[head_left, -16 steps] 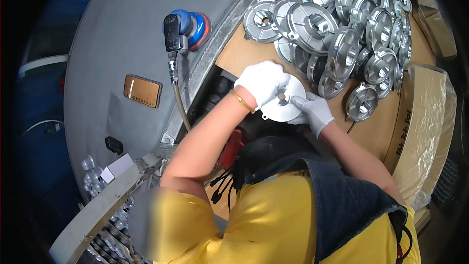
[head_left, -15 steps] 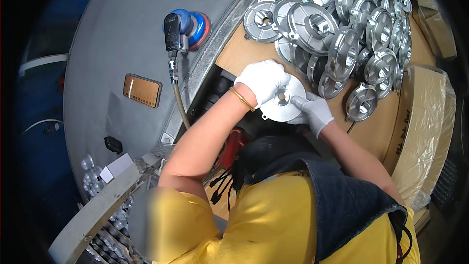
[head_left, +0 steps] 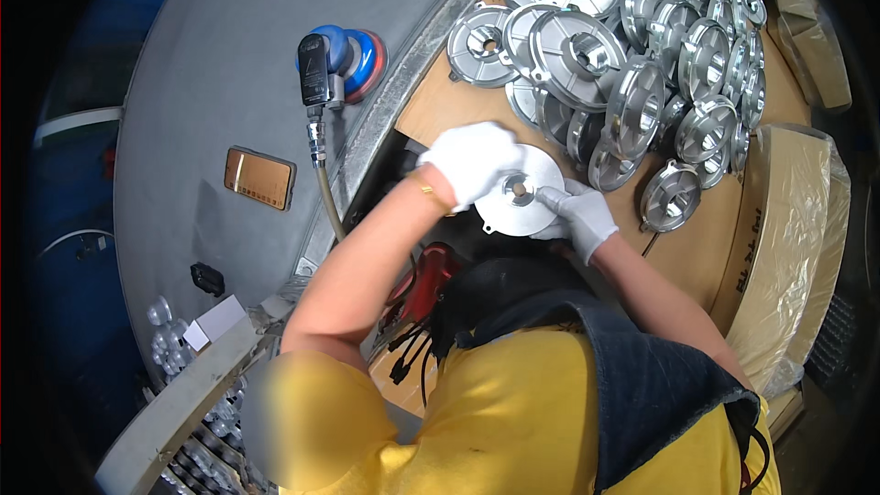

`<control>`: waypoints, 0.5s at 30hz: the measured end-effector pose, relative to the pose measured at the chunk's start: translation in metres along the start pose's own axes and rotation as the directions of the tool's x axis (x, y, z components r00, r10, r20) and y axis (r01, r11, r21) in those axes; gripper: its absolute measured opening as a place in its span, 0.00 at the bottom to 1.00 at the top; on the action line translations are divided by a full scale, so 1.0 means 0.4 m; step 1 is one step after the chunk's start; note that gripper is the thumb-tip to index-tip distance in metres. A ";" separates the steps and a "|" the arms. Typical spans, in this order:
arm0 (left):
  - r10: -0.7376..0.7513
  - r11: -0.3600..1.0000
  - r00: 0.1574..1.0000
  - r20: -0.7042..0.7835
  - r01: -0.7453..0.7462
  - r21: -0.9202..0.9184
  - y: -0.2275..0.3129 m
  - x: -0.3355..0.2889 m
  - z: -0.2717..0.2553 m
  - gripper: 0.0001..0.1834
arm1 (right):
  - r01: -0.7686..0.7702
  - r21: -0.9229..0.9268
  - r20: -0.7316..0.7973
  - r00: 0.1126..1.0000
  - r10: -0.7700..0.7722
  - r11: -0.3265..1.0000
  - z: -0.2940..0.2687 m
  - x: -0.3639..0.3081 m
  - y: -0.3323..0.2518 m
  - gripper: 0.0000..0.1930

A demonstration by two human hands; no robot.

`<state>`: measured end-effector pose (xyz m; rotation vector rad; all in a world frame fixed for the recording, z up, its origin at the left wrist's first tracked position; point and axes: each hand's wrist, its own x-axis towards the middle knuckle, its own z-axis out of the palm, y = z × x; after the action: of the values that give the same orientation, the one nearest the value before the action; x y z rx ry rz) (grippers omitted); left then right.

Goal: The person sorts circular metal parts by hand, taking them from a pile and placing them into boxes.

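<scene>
A round silver metal end cover, with a small central hole and lugs on its rim, is held flat-side up in front of me. My right hand, in a white glove, grips its right edge, thumb on top near the hub and the other fingers partly underneath. My left hand, also gloved, is closed over the cover's upper left side. Its fingertips are hidden behind the back of the hand, so whatever they hold cannot be made out. Many similar metal covers lie heaped on cardboard beyond my hands.
On the grey surface at left are a blue air sander with its hose, a phone and a small black object. A plastic-wrapped cardboard box stands at right. Below my left forearm is a red object.
My left hand has slid a little left across the cover, showing more of its upper face. My right hand keeps its grip. The whole view has shifted slightly.
</scene>
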<state>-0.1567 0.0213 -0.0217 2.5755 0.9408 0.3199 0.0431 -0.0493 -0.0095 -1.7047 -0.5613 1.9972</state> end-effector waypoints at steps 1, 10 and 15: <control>0.004 0.999 0.998 -0.070 -0.007 -0.045 -0.012 -0.024 -0.010 0.06 | 0.008 0.003 0.001 1.000 -0.008 1.000 -0.007 0.008 0.008 0.24; -0.080 0.991 0.989 0.122 0.092 -0.093 0.043 0.051 -0.007 0.08 | 0.007 0.036 0.035 0.999 -0.008 0.999 -0.002 0.010 0.012 0.26; -0.104 0.995 0.994 -0.040 0.104 -0.001 0.012 -0.065 -0.016 0.08 | 0.028 0.041 0.006 1.000 -0.028 0.999 -0.012 0.024 0.019 0.25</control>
<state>-0.1755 0.0026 -0.0162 2.5187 1.0859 0.3426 0.0459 -0.0500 -0.0222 -1.6576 -0.5399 1.9817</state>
